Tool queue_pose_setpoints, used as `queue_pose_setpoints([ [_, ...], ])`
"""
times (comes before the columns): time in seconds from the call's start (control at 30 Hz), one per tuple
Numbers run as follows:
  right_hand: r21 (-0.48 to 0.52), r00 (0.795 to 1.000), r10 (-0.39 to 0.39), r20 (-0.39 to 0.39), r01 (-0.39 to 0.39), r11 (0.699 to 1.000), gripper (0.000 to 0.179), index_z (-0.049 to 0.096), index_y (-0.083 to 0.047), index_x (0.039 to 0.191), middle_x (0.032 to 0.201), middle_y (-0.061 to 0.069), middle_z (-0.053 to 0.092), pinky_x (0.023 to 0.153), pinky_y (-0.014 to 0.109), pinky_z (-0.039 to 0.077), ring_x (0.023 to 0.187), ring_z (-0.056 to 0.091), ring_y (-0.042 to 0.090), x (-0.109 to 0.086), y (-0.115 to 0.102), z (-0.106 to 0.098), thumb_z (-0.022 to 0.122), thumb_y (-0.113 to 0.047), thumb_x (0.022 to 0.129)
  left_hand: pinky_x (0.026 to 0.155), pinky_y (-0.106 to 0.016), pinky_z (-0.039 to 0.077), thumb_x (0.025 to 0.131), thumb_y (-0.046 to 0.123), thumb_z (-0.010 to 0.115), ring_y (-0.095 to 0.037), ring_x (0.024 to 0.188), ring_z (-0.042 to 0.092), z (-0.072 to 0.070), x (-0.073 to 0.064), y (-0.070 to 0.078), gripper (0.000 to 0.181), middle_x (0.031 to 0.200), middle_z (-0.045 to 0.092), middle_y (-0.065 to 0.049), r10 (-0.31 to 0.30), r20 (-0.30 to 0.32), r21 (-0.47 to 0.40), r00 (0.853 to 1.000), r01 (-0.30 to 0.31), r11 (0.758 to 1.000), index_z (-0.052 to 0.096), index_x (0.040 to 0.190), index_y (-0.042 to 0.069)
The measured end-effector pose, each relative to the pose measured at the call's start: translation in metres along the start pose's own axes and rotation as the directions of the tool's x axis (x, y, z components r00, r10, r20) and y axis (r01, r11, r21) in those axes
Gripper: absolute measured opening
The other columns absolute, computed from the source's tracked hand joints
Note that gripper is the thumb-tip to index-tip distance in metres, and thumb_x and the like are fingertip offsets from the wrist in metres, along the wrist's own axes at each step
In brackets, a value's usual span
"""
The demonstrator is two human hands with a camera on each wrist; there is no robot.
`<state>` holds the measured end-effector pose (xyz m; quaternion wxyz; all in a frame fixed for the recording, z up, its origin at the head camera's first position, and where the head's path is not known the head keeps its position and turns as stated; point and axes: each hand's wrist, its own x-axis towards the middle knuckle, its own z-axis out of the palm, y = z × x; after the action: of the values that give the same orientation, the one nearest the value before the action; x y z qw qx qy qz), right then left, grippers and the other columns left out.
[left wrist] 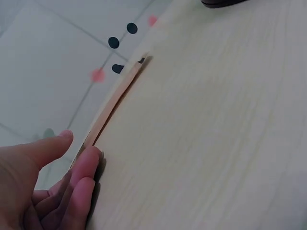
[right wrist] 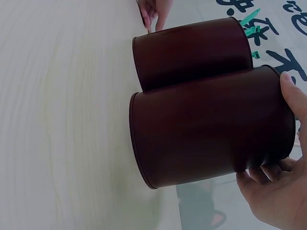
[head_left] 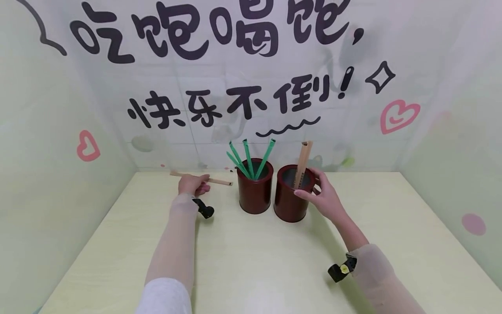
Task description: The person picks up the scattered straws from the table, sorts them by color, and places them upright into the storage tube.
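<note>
At the back left of the table, my left hand (head_left: 192, 184) reaches over a slim brown paper-wrapped stick (head_left: 220, 181) lying flat. In the left wrist view, its curled fingers (left wrist: 85, 165) lie against the near end of the stick (left wrist: 115, 101), while the thumb is apart from them. My right hand (head_left: 324, 196) holds the right dark red cylindrical holder (head_left: 290, 205), thumb at the rim and fingers round the far side. Brown paper-wrapped sticks (head_left: 303, 163) stand in this holder. Close beside it is a second dark red holder (head_left: 255, 196) with several green-wrapped sticks (head_left: 248, 159).
A pale wood-grain table (head_left: 251, 261) carries everything. Behind it rises a white wall sheet (head_left: 219, 78) with black lettering and pink hearts, and pale side panels (head_left: 43, 174) flank the table. Each wrist wears a small black camera (head_left: 205, 209).
</note>
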<state>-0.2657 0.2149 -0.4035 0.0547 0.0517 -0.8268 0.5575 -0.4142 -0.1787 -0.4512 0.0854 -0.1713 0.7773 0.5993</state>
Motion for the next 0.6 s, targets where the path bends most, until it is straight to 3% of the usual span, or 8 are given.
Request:
queue_pose_setpoints([
  [0.17, 0.003, 1.000, -0.002, -0.003, 0.002, 1.000, 0.083, 0.026, -0.009, 0.154, 0.156, 0.015, 0.035, 0.119, 0.059, 0.030, 0.145, 0.034, 0.036, -0.002, -0.001, 0.001, 0.076, -0.024, 0.089, 0.047, -0.014, 0.050, 0.095, 0.028, 0.067, -0.002, 0.043, 0.060, 0.000, -0.004, 0.005, 0.028, 0.052, 0.066, 0.006, 0.036, 0.005, 0.179, 0.999, -0.037, 0.983, 0.069, 0.082, 0.004],
  [0.27, 0.009, 1.000, -0.002, -0.001, 0.002, 1.000, 0.083, 0.026, -0.009, 0.155, 0.156, 0.016, 0.035, 0.119, 0.059, 0.030, 0.145, 0.034, 0.036, -0.002, -0.003, 0.001, 0.075, -0.022, 0.089, 0.048, -0.014, 0.049, 0.095, 0.027, 0.066, -0.002, 0.043, 0.059, -0.002, -0.004, 0.006, 0.028, 0.050, 0.065, 0.007, 0.052, 0.019, 0.235, 0.998, -0.055, 0.970, 0.067, 0.076, 0.007],
  [0.37, 0.015, 1.000, -0.005, 0.001, 0.005, 1.000, 0.083, 0.026, -0.009, 0.154, 0.156, 0.016, 0.035, 0.119, 0.059, 0.029, 0.145, 0.034, 0.036, -0.002, -0.003, 0.002, 0.075, -0.021, 0.089, 0.049, -0.015, 0.050, 0.094, 0.024, 0.067, -0.003, 0.045, 0.060, -0.006, -0.001, 0.004, 0.025, 0.051, 0.065, 0.006, 0.051, 0.052, 0.213, 0.997, -0.061, 0.975, 0.068, 0.077, 0.006],
  [0.53, 0.006, 1.000, -0.009, 0.001, 0.009, 1.000, 0.083, 0.027, -0.009, 0.154, 0.155, 0.016, 0.036, 0.119, 0.059, 0.031, 0.144, 0.035, 0.036, -0.002, -0.001, 0.003, 0.076, -0.023, 0.089, 0.053, -0.016, 0.055, 0.092, 0.015, 0.068, -0.003, 0.049, 0.062, -0.012, -0.002, 0.002, 0.016, 0.056, 0.067, 0.003, 0.007, 0.130, 0.116, 0.992, -0.022, 0.993, 0.071, 0.088, -0.001],
  [0.6, -0.002, 1.000, -0.010, -0.002, 0.010, 1.000, 0.083, 0.026, -0.009, 0.154, 0.155, 0.016, 0.036, 0.119, 0.058, 0.031, 0.144, 0.035, 0.036, -0.002, -0.001, 0.002, 0.076, -0.023, 0.089, 0.056, -0.016, 0.056, 0.092, 0.013, 0.069, -0.003, 0.051, 0.064, -0.014, -0.006, 0.005, 0.014, 0.057, 0.068, 0.003, -0.016, 0.161, 0.127, 0.987, -0.004, 0.992, 0.071, 0.092, -0.002],
])
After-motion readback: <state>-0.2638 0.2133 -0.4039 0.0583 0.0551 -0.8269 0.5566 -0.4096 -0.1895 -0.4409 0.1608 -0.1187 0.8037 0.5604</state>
